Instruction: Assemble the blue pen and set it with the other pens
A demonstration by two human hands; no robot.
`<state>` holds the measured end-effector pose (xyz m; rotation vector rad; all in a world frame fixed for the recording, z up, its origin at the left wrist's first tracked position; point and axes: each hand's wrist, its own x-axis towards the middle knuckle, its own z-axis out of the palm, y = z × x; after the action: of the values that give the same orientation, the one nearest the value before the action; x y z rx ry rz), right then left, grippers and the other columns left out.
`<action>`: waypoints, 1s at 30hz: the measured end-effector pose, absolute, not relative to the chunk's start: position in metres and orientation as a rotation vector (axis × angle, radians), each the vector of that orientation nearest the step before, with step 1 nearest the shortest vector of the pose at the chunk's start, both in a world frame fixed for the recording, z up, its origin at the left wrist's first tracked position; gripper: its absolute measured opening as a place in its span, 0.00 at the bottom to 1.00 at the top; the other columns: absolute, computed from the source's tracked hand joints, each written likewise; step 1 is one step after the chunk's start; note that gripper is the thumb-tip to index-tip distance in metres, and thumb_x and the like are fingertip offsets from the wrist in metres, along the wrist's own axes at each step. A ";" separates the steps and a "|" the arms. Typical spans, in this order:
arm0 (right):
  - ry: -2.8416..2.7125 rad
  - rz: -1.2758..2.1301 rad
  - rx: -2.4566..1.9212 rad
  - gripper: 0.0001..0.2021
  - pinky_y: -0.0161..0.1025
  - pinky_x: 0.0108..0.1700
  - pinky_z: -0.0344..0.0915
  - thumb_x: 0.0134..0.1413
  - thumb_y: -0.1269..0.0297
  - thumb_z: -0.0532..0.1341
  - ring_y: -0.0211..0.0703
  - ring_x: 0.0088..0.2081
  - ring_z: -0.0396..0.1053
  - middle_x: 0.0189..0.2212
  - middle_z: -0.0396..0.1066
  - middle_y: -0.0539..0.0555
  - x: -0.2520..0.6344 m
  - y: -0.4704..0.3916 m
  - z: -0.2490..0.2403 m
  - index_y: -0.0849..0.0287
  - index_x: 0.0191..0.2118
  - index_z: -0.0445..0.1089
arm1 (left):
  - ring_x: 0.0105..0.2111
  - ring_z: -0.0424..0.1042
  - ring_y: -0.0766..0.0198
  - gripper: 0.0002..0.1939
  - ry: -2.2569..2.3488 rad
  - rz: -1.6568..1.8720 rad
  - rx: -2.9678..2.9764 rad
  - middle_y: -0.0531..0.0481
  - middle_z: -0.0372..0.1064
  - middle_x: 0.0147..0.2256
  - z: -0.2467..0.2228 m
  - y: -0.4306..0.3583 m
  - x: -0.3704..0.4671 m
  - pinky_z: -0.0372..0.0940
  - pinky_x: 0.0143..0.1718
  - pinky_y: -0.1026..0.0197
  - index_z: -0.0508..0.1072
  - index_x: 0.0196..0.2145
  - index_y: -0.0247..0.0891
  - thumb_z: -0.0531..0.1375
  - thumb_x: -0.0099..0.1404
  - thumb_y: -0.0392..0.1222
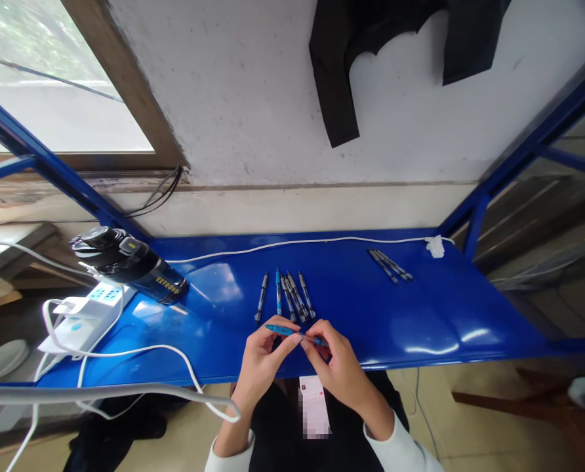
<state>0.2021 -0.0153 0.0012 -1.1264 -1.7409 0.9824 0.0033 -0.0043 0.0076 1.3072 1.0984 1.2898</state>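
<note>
Between my two hands, just above the front edge of the blue table [401,328], a blue pen [279,329] lies almost level. My left hand [267,354] pinches its blue end with thumb and fingers. The other end sits in the closed fingers of my right hand [332,357]. Just beyond my hands lie several grey-and-clear pens [292,295] side by side, with another blue pen [278,292] among them. One grey pen [262,296] rests a little apart on the left. Farther right is a small group of dark pens [391,265].
A black bottle [140,269] stands at the left beside a white power strip [83,321] with plugs. White cables [149,349] loop over the table's left front. A crumpled white tissue [435,246] lies at the back right. A pink-white paper [314,406] shows below the table edge.
</note>
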 end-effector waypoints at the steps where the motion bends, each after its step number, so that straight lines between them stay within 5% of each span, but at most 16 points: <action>1: -1.748 0.983 -1.116 0.03 0.38 0.39 0.70 0.78 0.61 0.61 0.42 0.37 0.73 0.40 0.74 0.51 0.202 -0.015 0.001 0.51 0.47 0.69 | 0.43 0.80 0.55 0.09 1.100 1.289 1.306 0.44 0.81 0.41 0.008 -0.004 0.003 0.73 0.47 0.57 0.88 0.41 0.40 0.74 0.70 0.48; 12: -1.767 0.998 -1.076 0.09 0.42 0.47 0.75 0.81 0.59 0.59 0.47 0.45 0.78 0.46 0.78 0.55 0.203 -0.013 0.007 0.50 0.56 0.74 | 0.43 0.80 0.54 0.09 1.066 1.312 1.281 0.43 0.81 0.40 0.010 -0.004 0.004 0.74 0.47 0.56 0.88 0.41 0.39 0.74 0.70 0.47; 18: -1.782 0.968 -1.079 0.06 0.40 0.41 0.72 0.80 0.60 0.60 0.45 0.40 0.76 0.41 0.76 0.53 0.203 -0.014 0.005 0.51 0.49 0.74 | 0.43 0.80 0.54 0.09 1.075 1.305 1.298 0.43 0.81 0.40 0.010 -0.004 0.004 0.74 0.48 0.55 0.88 0.41 0.40 0.74 0.70 0.47; 25: -1.836 0.939 -1.061 0.11 0.43 0.44 0.74 0.82 0.60 0.57 0.47 0.41 0.77 0.42 0.77 0.54 0.204 -0.011 0.011 0.50 0.52 0.79 | 0.43 0.80 0.54 0.09 1.057 1.309 1.272 0.43 0.81 0.40 0.011 -0.004 0.002 0.74 0.47 0.55 0.88 0.41 0.40 0.74 0.70 0.47; 30: -1.742 1.047 -1.099 0.09 0.42 0.47 0.77 0.80 0.57 0.59 0.48 0.45 0.79 0.46 0.78 0.55 0.203 -0.015 0.006 0.50 0.57 0.72 | 0.44 0.79 0.54 0.08 1.041 1.296 1.275 0.43 0.80 0.41 0.010 -0.004 0.002 0.73 0.48 0.55 0.88 0.42 0.41 0.73 0.71 0.46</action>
<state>0.2033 -0.0145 0.0064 -1.0992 -1.7424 1.0470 0.0022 -0.0037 0.0102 1.2751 1.0409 1.2964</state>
